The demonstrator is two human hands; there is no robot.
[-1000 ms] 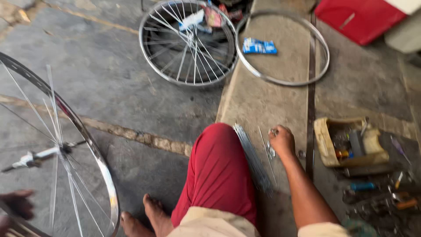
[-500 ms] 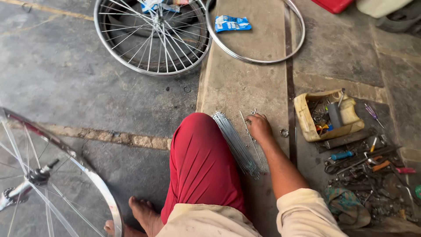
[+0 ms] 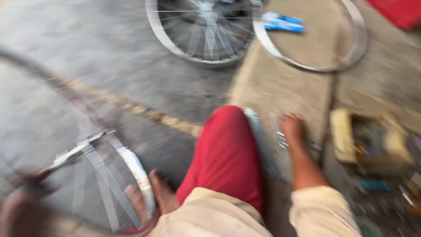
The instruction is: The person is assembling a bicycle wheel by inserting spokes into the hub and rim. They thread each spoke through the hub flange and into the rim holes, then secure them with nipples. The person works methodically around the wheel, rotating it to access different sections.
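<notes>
The whole view is blurred by motion. My right hand (image 3: 293,128) rests fingers-down on the concrete slab, touching small metal pieces (image 3: 280,139), with a bundle of loose spokes (image 3: 263,140) lying just left of it against my red-clad knee (image 3: 226,153). My left hand (image 3: 24,197) is at the bottom left edge, curled around the rim of a spoked bicycle wheel (image 3: 140,175). The wheel stands in front of my bare feet (image 3: 160,193), and its hub and axle (image 3: 81,149) show in the middle.
A second spoked wheel (image 3: 175,44) and a bare metal rim (image 3: 307,66) lie flat ahead, with a blue packet (image 3: 283,22) inside the rim. A yellowish open box of tools (image 3: 370,140) and loose tools (image 3: 372,186) sit to my right. A red object (image 3: 399,11) is at the far right.
The view has swung left and down and turned blurry. The wheel on the left now fills more of the picture. My right hand stays on the concrete by the spokes.
</notes>
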